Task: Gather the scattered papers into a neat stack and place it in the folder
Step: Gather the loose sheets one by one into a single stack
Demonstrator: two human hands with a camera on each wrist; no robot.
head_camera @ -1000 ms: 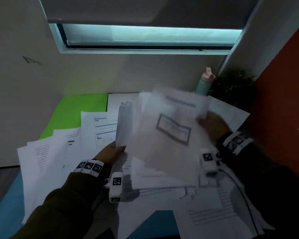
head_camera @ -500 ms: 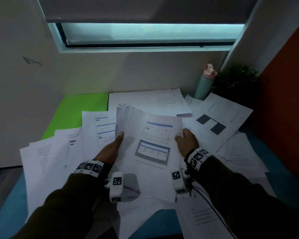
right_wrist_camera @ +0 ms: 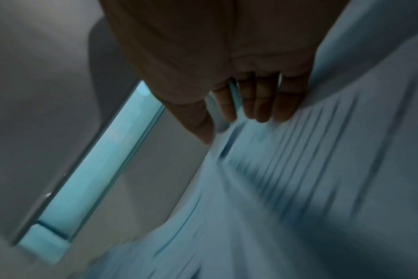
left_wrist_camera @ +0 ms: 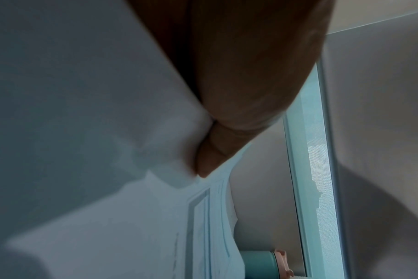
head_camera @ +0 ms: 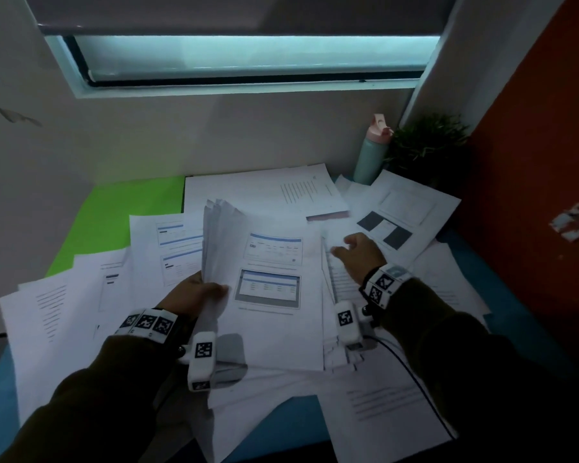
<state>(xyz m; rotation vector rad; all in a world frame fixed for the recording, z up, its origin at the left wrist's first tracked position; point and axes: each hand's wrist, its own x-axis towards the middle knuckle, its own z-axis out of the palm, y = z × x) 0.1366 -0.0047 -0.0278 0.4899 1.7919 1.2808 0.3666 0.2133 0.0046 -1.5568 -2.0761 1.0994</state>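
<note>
White printed papers [head_camera: 391, 412] lie scattered over the desk. My left hand [head_camera: 199, 292] grips a gathered stack of papers [head_camera: 268, 282] by its left edge, which curls upward; its top sheet shows blue tables. In the left wrist view the thumb [left_wrist_camera: 210, 158] presses onto the stack [left_wrist_camera: 108, 226]. My right hand [head_camera: 356, 253] hovers just right of the stack with fingers straight and spread, over a text sheet [head_camera: 343, 282], holding nothing. The right wrist view shows the fingers [right_wrist_camera: 260, 105] above lined pages [right_wrist_camera: 310, 179]. A bright green folder [head_camera: 127, 212] lies at the back left, partly under papers.
A teal bottle [head_camera: 370, 155] with a pink lid and a small green plant [head_camera: 428, 145] stand at the back right corner. A red wall [head_camera: 542, 195] bounds the right side. The blue desk surface [head_camera: 281, 426] shows near the front edge. A cable [head_camera: 411, 379] runs from my right wrist.
The sheet my right hand carried now lies on top of the stack. My right hand has let go of the stack's right edge and moved rightward over the loose sheets.
</note>
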